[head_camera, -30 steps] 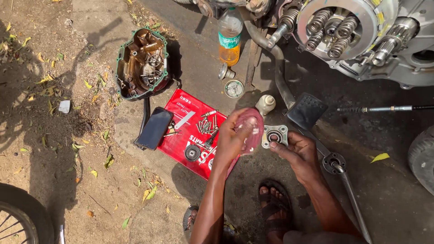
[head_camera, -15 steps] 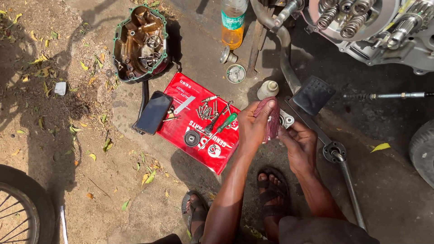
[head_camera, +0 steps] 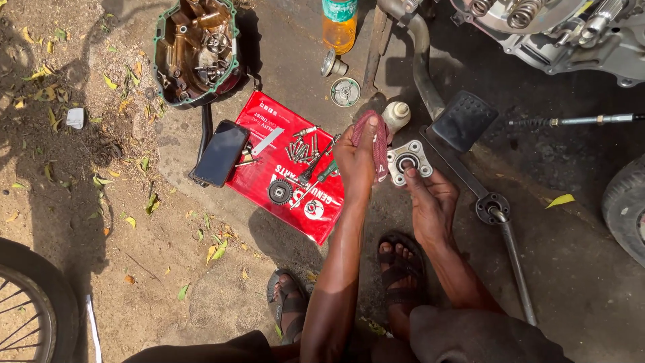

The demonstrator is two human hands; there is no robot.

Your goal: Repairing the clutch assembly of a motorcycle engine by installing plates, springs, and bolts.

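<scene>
The small silver metal part [head_camera: 407,161], with bumpy corners and a round dark hole in its middle, sits at the fingertips of the right hand [head_camera: 432,202], which pinches its near edge. Just left of it, the left hand [head_camera: 356,158] is closed around a reddish rag [head_camera: 374,138] touching the part. Farther left, a red flat box [head_camera: 289,176] on the ground holds bolts [head_camera: 302,149], a dark gear [head_camera: 279,192] and a screwdriver [head_camera: 317,175].

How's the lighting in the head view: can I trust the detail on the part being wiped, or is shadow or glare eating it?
Head view: hard sunlight, sharp focus. The metal flange part in the right hand and the red rag in the left hand are brightly lit; deep shadows fall on the ground at left; mild glare on the engine.
</scene>
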